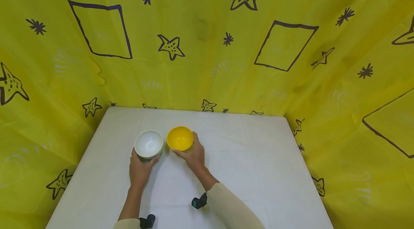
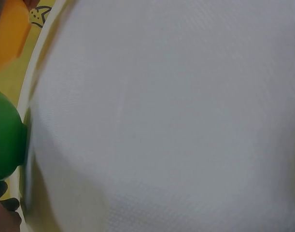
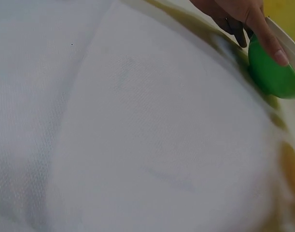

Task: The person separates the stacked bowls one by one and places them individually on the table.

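Note:
A white bowl is nested inside a green bowl, whose wall shows below the white rim. My left hand grips this pair from the near side, its thumb along the right wall. Close by on the right, a yellow bowl faces up, with my right hand holding it between thumb and fingers at its right side. A narrow gap separates the yellow bowl from the nested pair in the head view. At the left wrist view's edge, the green bowl and yellow bowl are partly cut off.
A white cloth covers the table. Behind it and on both sides hangs a yellow curtain printed with stars and frames. Dark devices sit at my left wrist and right wrist.

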{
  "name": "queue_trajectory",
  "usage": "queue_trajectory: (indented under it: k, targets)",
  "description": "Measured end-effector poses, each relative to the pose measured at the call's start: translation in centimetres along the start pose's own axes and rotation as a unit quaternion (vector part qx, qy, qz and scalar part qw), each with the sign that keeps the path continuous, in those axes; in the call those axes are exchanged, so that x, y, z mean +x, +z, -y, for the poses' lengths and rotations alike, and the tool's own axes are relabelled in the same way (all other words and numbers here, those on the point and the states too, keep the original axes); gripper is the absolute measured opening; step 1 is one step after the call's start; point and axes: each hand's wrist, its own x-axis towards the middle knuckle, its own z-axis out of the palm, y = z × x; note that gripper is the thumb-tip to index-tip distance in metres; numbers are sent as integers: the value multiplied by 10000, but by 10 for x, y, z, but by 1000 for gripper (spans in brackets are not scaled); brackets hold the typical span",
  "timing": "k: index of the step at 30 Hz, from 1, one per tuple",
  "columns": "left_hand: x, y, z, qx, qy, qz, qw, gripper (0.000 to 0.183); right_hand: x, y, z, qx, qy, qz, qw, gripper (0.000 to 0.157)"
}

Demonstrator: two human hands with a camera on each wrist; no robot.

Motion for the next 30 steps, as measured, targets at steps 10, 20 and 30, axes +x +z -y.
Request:
queue_trajectory:
  k: [10, 20, 30]
  targets:
    - [0, 1, 1, 42, -2, -2, 10000, 107, -8, 2, -11, -142, 88, 251, 9995, 97]
    - [-1, -1, -3, 82, -99, 46, 9999, 108, -13, 6, -13, -221, 157, 362, 9990, 99]
    - [-2, -1, -2, 141, -64, 47, 9999, 109, -16, 7, -16, -536, 264, 397, 9974, 111]
